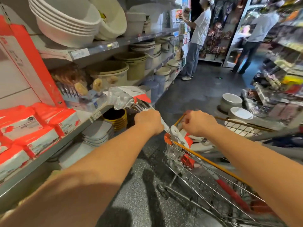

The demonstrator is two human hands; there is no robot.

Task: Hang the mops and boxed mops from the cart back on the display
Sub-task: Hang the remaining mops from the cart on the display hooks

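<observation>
A wire shopping cart [205, 163] with an orange rim stands at the right of the aisle. Inside it lie white and red mop parts [186, 145] and a red-handled pole [232, 194]. My left hand [147, 120] is shut on a bundle of metal mop handles whose plastic-wrapped head [124, 96] with a red and white label points up towards the shelf. My right hand [198, 122] is closed over the cart's far rim, gripping something among the mop parts; what exactly is hidden by the fist.
Shelves on the left hold stacked white basins [65, 22], beige buckets [114, 71] and red and white packs [37, 125]. White bowls [239, 112] sit on the floor ahead. Two people stand at the aisle's far end [196, 38]. Speckled floor lies below.
</observation>
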